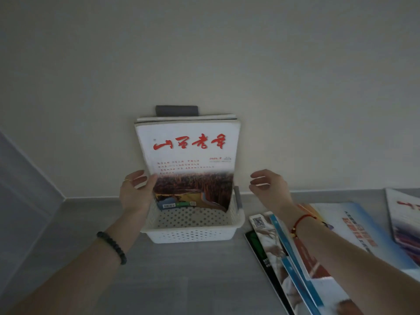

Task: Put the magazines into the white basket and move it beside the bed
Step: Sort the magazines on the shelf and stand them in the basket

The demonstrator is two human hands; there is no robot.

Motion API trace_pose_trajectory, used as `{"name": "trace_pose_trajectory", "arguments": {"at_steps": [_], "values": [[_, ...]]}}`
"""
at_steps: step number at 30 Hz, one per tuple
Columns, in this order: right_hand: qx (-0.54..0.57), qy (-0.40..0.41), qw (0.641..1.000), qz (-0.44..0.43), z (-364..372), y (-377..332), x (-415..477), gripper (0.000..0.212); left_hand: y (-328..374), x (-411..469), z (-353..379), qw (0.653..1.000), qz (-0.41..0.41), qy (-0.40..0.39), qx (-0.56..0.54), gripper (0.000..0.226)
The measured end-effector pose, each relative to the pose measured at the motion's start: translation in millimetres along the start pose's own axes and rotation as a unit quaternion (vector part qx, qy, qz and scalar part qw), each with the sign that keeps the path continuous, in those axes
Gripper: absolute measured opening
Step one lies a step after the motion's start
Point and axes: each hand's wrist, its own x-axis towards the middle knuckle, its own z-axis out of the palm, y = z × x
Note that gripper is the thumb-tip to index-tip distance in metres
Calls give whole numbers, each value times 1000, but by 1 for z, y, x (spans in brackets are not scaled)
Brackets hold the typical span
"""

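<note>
White basket [191, 235]: perforated plastic, sits on the grey floor [181, 280], its far side against the cream wall [204, 53]. It has two grey handles: one [176, 110] shows above the magazines at the far end, the other [237, 197] is on the right rim. Several magazines stand upright in the basket and lean back on the wall. The front magazine [188, 151] has a white cover with red brush lettering above a reddish landscape photo, and its bottom edge is down inside the basket. The top edges of the rear magazines [186, 118] show just behind it. Left hand [136, 192]: the thumb lies on the front cover and the fingers curl round the left edge, so it grips the front magazine low on that side. There is a ring [125, 181] on one finger and a black bead bracelet [112, 246] on the wrist. Right hand [270, 187]: it hangs just to the right of the front magazine with the fingers loosely curled; it holds nothing and does not touch the cover. There is a red string bracelet [300, 220] on the wrist. On the floor to the right of the basket, loose magazines [329, 246] lie fanned and overlapping, partly under the right forearm. One more magazine [404, 219] with red lettering lies at the far right edge, cut off by the frame.
</note>
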Motion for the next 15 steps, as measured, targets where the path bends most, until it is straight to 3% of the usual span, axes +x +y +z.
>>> {"name": "trace_pose_trajectory", "arguments": {"at_steps": [9, 15], "values": [[-5, 60, 994, 89, -127, 84, -56, 25, -10, -111, 47, 981, 45, -187, 3, 22], [10, 70, 989, 131, -198, 133, -84, 31, -18, -196, 121, 926, 113, -338, 129, 38]]}}
